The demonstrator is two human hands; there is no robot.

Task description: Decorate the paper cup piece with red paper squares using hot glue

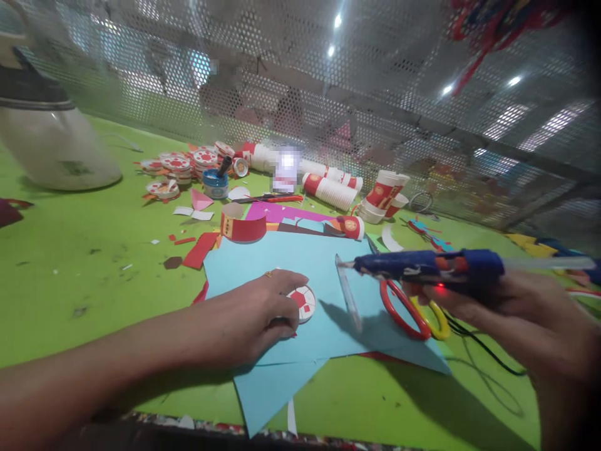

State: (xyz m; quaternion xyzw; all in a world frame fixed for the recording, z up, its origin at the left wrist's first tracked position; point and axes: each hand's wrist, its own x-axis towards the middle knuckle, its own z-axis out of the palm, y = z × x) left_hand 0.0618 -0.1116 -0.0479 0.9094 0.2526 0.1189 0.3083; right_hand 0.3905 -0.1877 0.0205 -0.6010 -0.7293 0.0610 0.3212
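On the light-blue paper (263, 260), our left hand (267, 310) holds a red-and-white disc (307, 303) in bent fingers; above it, our right hand (521, 319) grips a blue hot-glue gun (413, 265)

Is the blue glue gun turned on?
It looks on: the glue gun, held in the right hand, shows a glowing red light.

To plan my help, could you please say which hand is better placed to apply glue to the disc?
Probably the right hand: it holds the glue gun, nozzle pointing leftward, while the left hand holds the disc.
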